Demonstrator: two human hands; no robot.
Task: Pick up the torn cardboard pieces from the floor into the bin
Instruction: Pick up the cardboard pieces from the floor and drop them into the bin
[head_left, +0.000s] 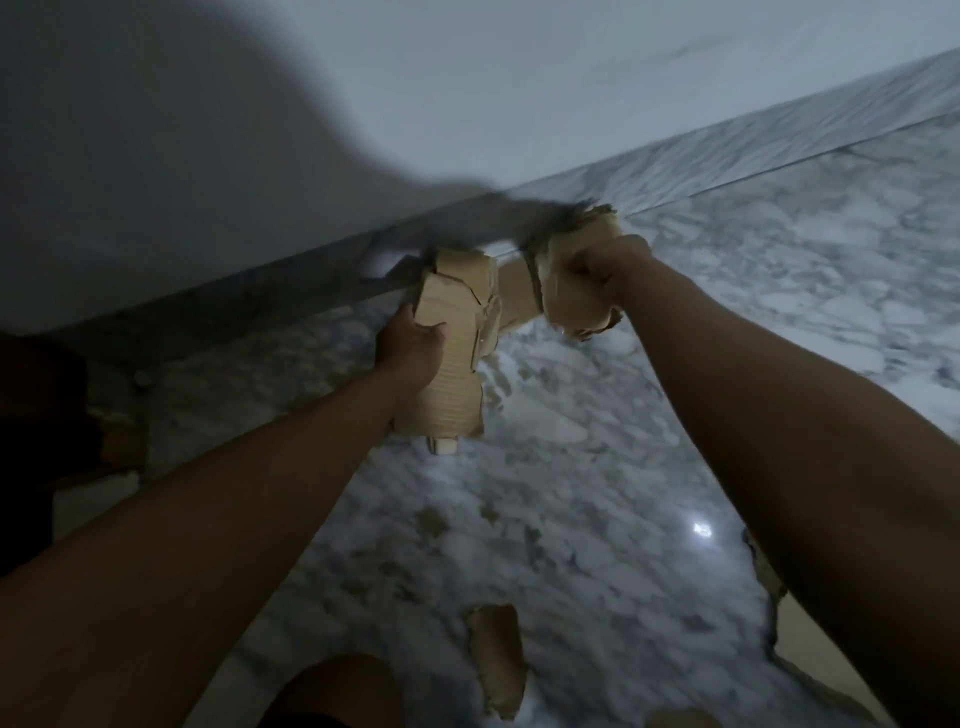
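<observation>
My left hand (410, 343) grips a stack of torn brown cardboard pieces (457, 353), held up above the marble floor. My right hand (602, 275) is closed on another wad of torn cardboard (576, 306) just to the right; the two bundles touch in the middle. A torn cardboard strip (496, 660) lies on the floor near the bottom centre. A larger torn cardboard sheet (795, 639) lies at the bottom right, partly hidden by my right forearm. No bin can be made out for certain.
The marble floor (571, 467) meets a white wall (467, 78) along a marble skirting. A dark shape (36, 441) sits at the left edge. My knee (332, 691) shows at the bottom. The light is dim and the picture blurred.
</observation>
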